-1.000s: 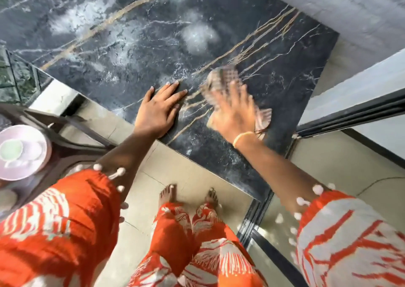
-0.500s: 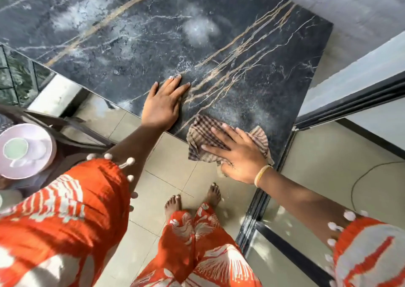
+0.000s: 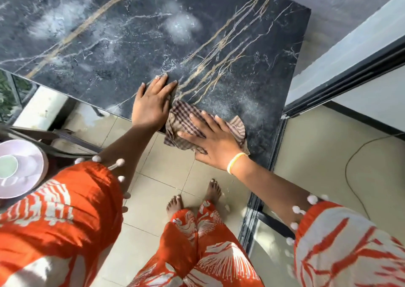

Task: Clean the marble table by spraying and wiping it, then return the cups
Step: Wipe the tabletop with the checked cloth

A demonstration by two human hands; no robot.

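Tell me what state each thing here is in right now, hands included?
Marble table: wet with cloudy spray patches, not yet wiped dry.
Checked cloth: crumpled, flat on the table's near edge.
Right hand: fingers straight, pressing the cloth.
Left hand: flat on the table, fingers spread, beside the cloth.
Cup: upright on the pink plate, off the table.
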